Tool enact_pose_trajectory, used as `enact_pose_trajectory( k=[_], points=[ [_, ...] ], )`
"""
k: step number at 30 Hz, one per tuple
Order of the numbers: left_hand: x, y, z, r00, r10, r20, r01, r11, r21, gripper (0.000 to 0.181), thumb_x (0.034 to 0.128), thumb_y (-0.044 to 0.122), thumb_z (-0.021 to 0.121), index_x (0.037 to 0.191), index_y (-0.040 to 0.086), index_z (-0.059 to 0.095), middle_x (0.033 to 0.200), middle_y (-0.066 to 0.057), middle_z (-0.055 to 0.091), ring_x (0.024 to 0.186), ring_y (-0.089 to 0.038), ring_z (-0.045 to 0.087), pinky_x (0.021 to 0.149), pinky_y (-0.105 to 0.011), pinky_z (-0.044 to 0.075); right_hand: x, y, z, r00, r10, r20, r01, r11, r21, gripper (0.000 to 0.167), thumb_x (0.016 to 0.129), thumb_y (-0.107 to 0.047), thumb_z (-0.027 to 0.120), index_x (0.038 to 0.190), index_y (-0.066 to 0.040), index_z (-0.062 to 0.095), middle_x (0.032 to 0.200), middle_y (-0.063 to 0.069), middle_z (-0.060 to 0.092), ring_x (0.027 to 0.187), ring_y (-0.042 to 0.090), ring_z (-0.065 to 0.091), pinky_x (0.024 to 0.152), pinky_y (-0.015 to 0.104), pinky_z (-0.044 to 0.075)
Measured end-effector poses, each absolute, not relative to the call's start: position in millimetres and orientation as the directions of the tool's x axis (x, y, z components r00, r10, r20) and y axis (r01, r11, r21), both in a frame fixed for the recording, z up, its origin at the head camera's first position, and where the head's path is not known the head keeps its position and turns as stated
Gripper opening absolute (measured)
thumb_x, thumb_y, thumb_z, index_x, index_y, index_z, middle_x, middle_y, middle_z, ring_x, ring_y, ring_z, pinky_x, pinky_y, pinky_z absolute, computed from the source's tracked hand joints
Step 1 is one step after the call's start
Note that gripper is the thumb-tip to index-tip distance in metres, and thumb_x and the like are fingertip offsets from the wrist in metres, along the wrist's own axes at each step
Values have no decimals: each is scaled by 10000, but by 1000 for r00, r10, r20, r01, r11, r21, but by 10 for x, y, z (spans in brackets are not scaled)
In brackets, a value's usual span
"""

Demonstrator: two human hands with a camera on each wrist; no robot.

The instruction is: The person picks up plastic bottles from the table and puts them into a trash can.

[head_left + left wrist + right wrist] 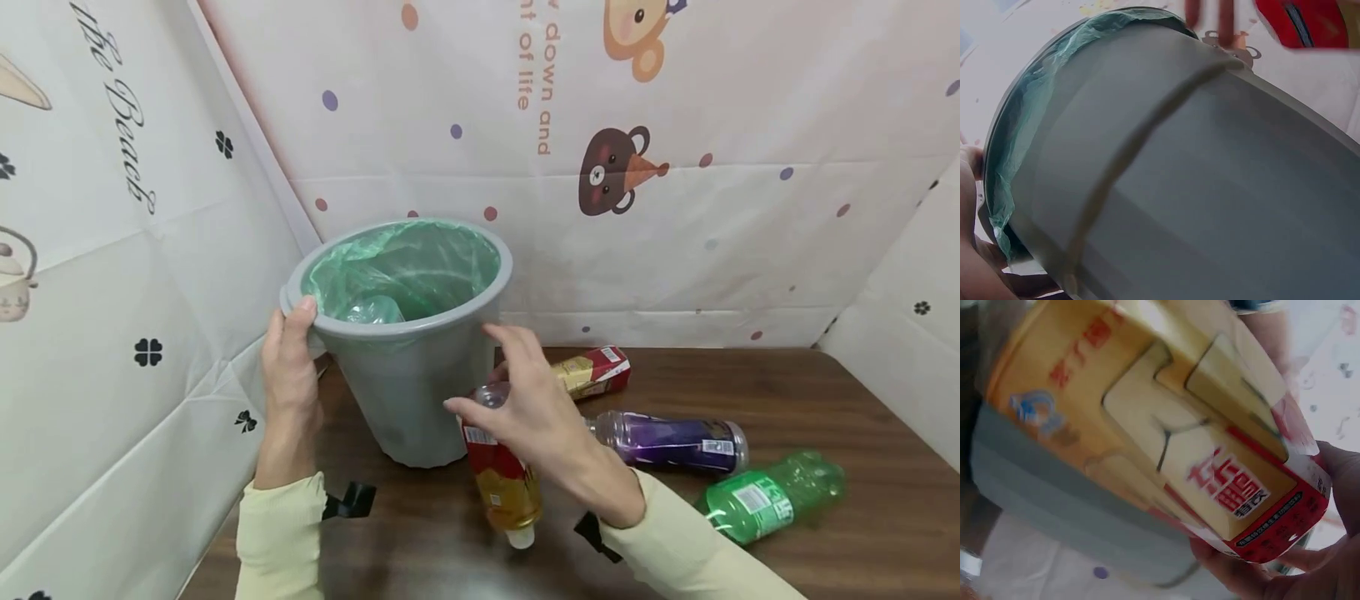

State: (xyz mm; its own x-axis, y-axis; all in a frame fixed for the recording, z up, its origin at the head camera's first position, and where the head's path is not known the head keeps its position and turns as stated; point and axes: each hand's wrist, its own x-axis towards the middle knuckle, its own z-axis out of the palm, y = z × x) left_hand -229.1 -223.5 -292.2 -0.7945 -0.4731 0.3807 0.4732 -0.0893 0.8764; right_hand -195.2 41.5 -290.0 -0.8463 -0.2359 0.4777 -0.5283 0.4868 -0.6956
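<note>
One left hand [290,371] gripping one bin [408,375], right hand [542,408] gripping one red-gold bottle [501,483], three bottles [667,442] lying nearby

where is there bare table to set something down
Widest: the back right of the table, behind the purple bottle and green bottle, right of the red pack. A smaller patch lies before the bin, between the left sleeve and red-gold bottle. It is crowded around the right hand, with bottles and pack close by.
</note>
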Motion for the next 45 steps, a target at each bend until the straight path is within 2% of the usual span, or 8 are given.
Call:
enact_pose_trajectory(
  k=[5,8,13,20,24,27,38,45],
  points=[
    [-2290,-2229,-2918,-793,-465,392,483,-88,871,578,1019,373,623,1525,101,561,1525,-98,547,1386,-213,451,1180,-343,284,-1929,605,-2679,-858,-132,496,-502,418,-757,845,834,-410,931,1518,-183,490,1342,15,550,1033,187,644,736,368,620],
    [-2310,-2230,-2902,-783,-457,422,511,-87,855,577,1020,367,622,1521,89,560,1521,-113,548,1387,-223,452,1179,-348,286,-1958,729,-2483,-866,-90,492,-494,303,-815,757,887,-421,877,1503,-207,492,1320,0,580,1073,211,640,721,415,629],
    [-2311,-2232,-2904,-783,-467,412,504,-86,860,574,1021,363,619,1517,79,562,1517,-112,550,1391,-215,445,1184,-339,270,-2183,881,-2302,-901,-28,433,-433,31,-901,548,969,-351,787,1404,-119,548,1365,41,584,1053,281,643,719,374,631],
    [-2301,-2241,-2920,-783,-475,401,494,-83,865,573,1023,363,626,1519,82,565,1518,-114,558,1399,-208,442,1195,-340,244,-2514,970,-2251,-934,14,356,-350,-224,-910,377,996,-325,747,1217,-57,602,1116,131,618,858,182,662,683,280,616],
    [-2305,-2240,-2922,-782,-472,407,497,-77,864,575,1026,361,624,1525,82,558,1523,-113,553,1407,-207,435,1201,-339,231,-2613,982,-2235,-945,29,327,-321,-294,-900,372,993,-349,757,1110,-28,612,1053,116,637,846,178,666,695,270,607],
    [-2306,-2238,-2922,-782,-470,409,498,-76,864,579,1028,359,619,1530,79,549,1529,-114,545,1412,-210,430,1204,-340,223,-2674,977,-2211,-952,35,304,-298,-333,-895,400,994,-371,755,1088,-18,592,1100,120,634,916,198,653,734,267,594],
    [-2310,-2251,-2921,-783,-456,422,507,-75,859,608,1031,354,602,1563,74,505,1574,-101,502,1443,-204,407,1215,-333,213,-2863,866,-2098,-981,108,162,-194,-550,-812,565,957,-324,816,1351,20,600,1272,120,590,1060,246,620,786,325,613],
    [-2304,-2250,-2918,-784,-456,421,505,-74,860,599,1027,355,606,1554,82,520,1564,-100,513,1434,-203,413,1212,-334,215,-2925,801,-2053,-978,190,91,-185,-571,-800,518,947,-356,828,1294,-15,651,1211,125,652,934,241,666,715,347,618]
  ],
)
